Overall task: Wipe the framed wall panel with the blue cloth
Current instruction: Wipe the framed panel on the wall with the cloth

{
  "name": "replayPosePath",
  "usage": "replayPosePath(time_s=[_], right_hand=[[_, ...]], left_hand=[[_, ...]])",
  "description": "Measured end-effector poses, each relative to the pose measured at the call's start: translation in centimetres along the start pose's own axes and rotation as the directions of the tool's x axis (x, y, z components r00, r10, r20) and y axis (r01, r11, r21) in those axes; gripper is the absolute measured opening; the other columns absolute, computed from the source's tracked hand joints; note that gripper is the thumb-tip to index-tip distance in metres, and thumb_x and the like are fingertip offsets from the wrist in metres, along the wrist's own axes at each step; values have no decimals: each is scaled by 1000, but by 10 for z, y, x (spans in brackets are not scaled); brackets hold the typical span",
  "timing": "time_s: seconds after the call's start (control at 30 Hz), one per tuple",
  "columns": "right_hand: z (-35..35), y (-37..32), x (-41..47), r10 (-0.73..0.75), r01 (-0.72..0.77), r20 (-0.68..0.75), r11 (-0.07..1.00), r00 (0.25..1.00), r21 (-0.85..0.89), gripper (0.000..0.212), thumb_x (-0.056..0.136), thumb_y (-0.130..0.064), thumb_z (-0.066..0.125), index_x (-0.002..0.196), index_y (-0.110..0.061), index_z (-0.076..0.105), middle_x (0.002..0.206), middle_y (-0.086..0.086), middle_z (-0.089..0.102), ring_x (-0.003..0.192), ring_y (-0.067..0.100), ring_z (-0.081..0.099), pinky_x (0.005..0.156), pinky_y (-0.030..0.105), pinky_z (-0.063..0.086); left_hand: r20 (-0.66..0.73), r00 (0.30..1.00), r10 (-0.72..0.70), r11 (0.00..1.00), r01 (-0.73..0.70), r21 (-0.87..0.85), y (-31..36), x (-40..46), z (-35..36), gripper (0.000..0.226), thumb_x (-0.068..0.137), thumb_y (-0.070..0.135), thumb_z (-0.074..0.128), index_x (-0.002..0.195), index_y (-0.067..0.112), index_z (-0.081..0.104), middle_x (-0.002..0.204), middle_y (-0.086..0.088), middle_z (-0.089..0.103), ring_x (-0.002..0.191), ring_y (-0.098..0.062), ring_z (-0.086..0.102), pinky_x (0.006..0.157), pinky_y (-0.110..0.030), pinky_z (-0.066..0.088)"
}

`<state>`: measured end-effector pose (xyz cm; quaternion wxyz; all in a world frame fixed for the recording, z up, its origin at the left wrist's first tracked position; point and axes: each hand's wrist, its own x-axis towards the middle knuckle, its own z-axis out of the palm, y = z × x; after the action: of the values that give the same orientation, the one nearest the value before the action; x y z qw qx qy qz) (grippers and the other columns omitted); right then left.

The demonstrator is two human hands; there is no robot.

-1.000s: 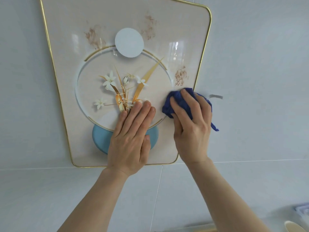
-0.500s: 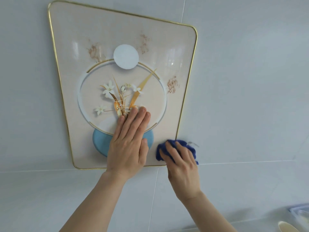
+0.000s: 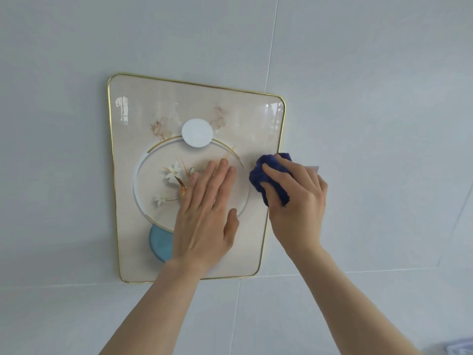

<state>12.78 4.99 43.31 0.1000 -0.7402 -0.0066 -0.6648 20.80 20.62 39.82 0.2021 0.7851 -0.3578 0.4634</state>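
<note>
The framed wall panel (image 3: 143, 119) hangs on a pale tiled wall; it is cream with a thin gold rim, a white disc, a ring and painted flowers. My left hand (image 3: 204, 216) lies flat on its lower middle, fingers together and pointing up, covering part of the flowers and the blue bowl shape. My right hand (image 3: 297, 201) presses a bunched dark blue cloth (image 3: 266, 175) against the panel's right edge, about halfway up. The cloth sticks out above and left of my fingers, overlapping the gold rim.
Pale grey wall tiles (image 3: 371, 98) with thin grout lines surround the panel. A small white tag (image 3: 313, 169) shows just right of the cloth. Something pale blue (image 3: 460, 351) peeks in at the bottom right corner.
My right hand has slid the cloth up from the panel's lower right corner to the middle of its right edge. The view has pulled back and up. My left hand stays flat on the panel.
</note>
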Motion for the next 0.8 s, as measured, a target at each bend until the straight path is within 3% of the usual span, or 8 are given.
replayPosePath(time_s=[0.1, 0.23, 0.43, 0.6, 0.8], right_hand=[[17, 10, 11, -193, 194, 29, 978, 981, -74, 17, 95, -9, 74, 109, -14, 81, 131, 6, 73, 125, 31, 65, 104, 51, 49], [30, 22, 3, -280, 294, 121, 949, 952, -115, 26, 92, 2, 75, 114, -11, 79, 139, 9, 69, 138, 33, 57, 111, 44, 50], [36, 25, 16, -292, 303, 96, 944, 952, -128, 25, 93, 5, 75, 115, -7, 79, 136, 10, 71, 136, 35, 60, 105, 49, 55], [38, 16, 54, -247, 245, 5, 958, 969, -147, 23, 98, 3, 66, 115, -6, 78, 134, 9, 72, 136, 32, 59, 107, 37, 52], [45, 15, 55, -229, 221, -43, 964, 972, -147, 25, 99, 5, 62, 116, -4, 77, 132, 10, 73, 133, 34, 61, 104, 45, 54]], left_hand=[[46, 999, -3, 997, 0, 79, -5, 4, 5, 83, 96, 36, 55, 164, 11, 14, 175, -7, 11, 162, -25, 8, 130, -49, 12], [70, 998, 1, 995, -8, 101, -14, 2, 15, 90, 95, 37, 61, 165, 12, 9, 175, -4, 6, 162, -22, 4, 130, -50, 18], [58, 998, 10, 996, -15, 93, -19, 2, 20, 89, 96, 37, 59, 165, 14, 7, 176, -2, 4, 162, -20, 0, 131, -48, 13], [45, 999, 11, 996, -15, 84, -19, 2, 22, 88, 95, 37, 57, 165, 14, 8, 175, -2, 4, 162, -19, 1, 131, -47, 10], [35, 999, 7, 995, -11, 97, -20, 2, 25, 89, 95, 38, 55, 165, 15, 6, 175, -2, 3, 162, -19, 0, 132, -46, 6]])
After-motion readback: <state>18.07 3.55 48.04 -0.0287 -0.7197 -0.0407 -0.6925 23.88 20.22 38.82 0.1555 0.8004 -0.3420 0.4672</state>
